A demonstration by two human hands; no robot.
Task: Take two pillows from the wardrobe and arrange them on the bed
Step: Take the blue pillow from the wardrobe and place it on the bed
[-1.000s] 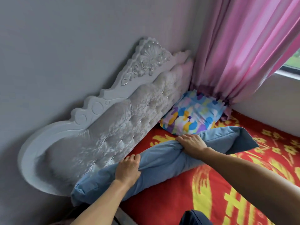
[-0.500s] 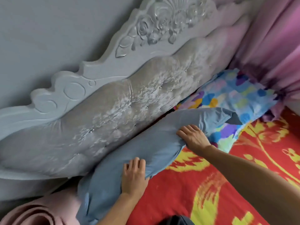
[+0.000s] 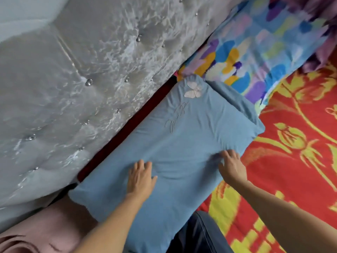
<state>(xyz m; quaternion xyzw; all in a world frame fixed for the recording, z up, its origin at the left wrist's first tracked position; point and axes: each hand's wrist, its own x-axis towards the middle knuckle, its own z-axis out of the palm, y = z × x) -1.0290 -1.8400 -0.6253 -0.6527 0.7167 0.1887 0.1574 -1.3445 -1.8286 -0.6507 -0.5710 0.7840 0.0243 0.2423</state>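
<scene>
A blue pillow [image 3: 182,136] with a pale butterfly patch and stitched script lies flat on the bed, along the foot of the headboard. My left hand [image 3: 141,177] rests palm down on its near middle, fingers spread. At the pillow's near right edge my right hand [image 3: 232,166] presses down flat, slightly blurred. Neither hand grips the cloth. A multicoloured patterned pillow [image 3: 259,50] lies beyond it at the upper right, its near corner touching the blue pillow's far end.
The grey tufted headboard [image 3: 82,79] with shiny studs fills the left. A red bedspread [image 3: 295,143] with yellow flowers covers the bed on the right. A pink rolled mat [image 3: 45,232] lies bottom left. My dark-trousered knee [image 3: 200,234] rests on the bed.
The blue pillow went from bunched up in both hands to lying flat against the headboard. Both hands let go and now lie open on it. The view moved much closer and lower.
</scene>
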